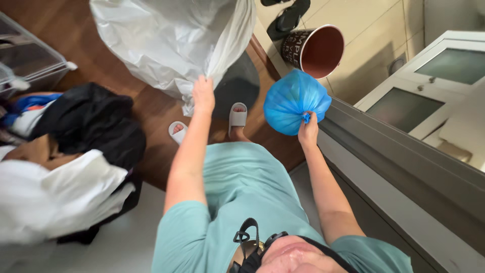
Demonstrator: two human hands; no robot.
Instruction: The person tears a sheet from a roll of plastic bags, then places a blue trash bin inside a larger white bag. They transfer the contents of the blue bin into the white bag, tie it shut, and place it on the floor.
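Blue bag [294,101], tied shut and bulging, hanging from the right hand [308,130], fingers closed around its knotted neck, held above the wooden floor [156,108] just beside the grey door frame [404,167]. Left hand [203,95] raised ahead, fingers pinched on the edge of a big white plastic bag [172,40], which hangs open and crumpled above the floor. Below both hands, two feet in pale slippers [237,117], planted on the floor next to a dark round mat [240,83]. Beyond the blue bag, on pale tiles, a dark paper bucket [316,50] tipped on its side with its reddish inside showing, near a pair of black sandals [288,17]. At left, a heap of dark and white clothes [86,131] and a clear plastic box [28,60].
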